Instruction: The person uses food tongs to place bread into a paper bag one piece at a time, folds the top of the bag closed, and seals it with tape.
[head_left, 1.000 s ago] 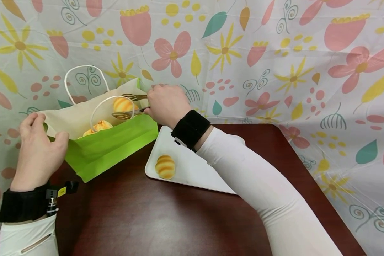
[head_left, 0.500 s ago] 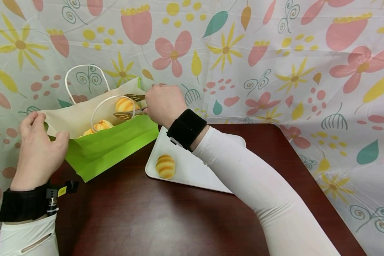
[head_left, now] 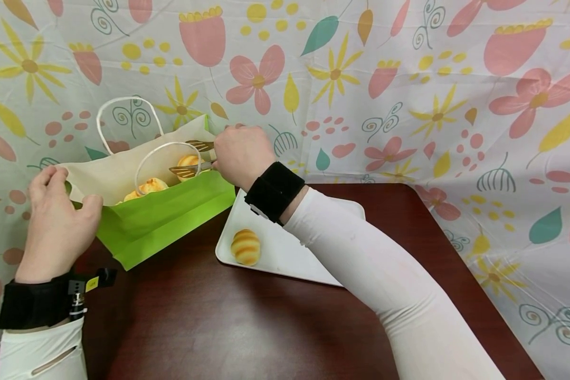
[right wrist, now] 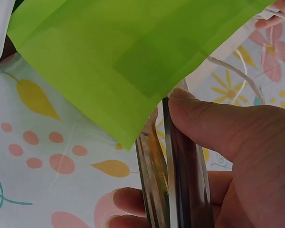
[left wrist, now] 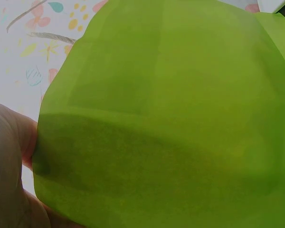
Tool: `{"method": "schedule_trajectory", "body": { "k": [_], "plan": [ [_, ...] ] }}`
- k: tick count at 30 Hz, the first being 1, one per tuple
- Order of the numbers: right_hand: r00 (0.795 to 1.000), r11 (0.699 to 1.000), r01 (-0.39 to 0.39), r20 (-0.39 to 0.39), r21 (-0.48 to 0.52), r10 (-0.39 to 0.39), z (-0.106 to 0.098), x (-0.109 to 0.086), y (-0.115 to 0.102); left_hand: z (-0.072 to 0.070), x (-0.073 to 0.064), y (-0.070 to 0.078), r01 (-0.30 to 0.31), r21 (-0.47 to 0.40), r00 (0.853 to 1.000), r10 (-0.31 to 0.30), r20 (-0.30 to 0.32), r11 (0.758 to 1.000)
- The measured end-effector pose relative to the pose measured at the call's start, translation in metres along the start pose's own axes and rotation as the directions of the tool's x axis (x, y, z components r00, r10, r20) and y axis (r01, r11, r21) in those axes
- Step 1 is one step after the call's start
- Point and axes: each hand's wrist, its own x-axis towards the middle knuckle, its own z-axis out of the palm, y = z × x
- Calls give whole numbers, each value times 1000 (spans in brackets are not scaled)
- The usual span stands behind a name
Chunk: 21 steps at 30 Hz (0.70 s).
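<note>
My left hand (head_left: 59, 224) holds the left end of a green paper bag (head_left: 166, 216), the bag's edge between thumb and fingers. In the left wrist view the bag's side (left wrist: 156, 114) fills most of the picture. With my right hand (head_left: 244, 155) I grip metal tongs (right wrist: 185, 175), their slotted tips (head_left: 184, 171) reaching into the bag's mouth. A striped bread roll (head_left: 187, 160) lies between and below the tips, partly hidden; contact with them is unclear. Another yellow bread piece (head_left: 152, 186) is inside the bag, to the left.
A white tray (head_left: 285, 253) stands right of the bag, partly under my right arm. One striped bread roll (head_left: 245, 247) lies on its left part. Two white cord handles (head_left: 128, 98) rise from the bag. A floral cloth (head_left: 342, 95) hangs behind the dark table (head_left: 209, 322).
The bread roll at the tongs has sunk lower into the bag, and the tips now stand apart above it. My right hand has shifted slightly left. My left hand has stayed put.
</note>
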Motion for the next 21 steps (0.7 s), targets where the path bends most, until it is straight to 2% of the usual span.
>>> {"method": "schedule_trajectory", "body": {
  "k": [12,21],
  "plan": [
    [1000,1000,-10,-1,12,10,-1,-2,0,0,-2,0,1,-3,1000,-1,-5,1000],
    [1000,998,-6,-13,65,6,3,-3,3,-1,-3,1,6,-4,1000,-6,1,1000]
  ]
}}
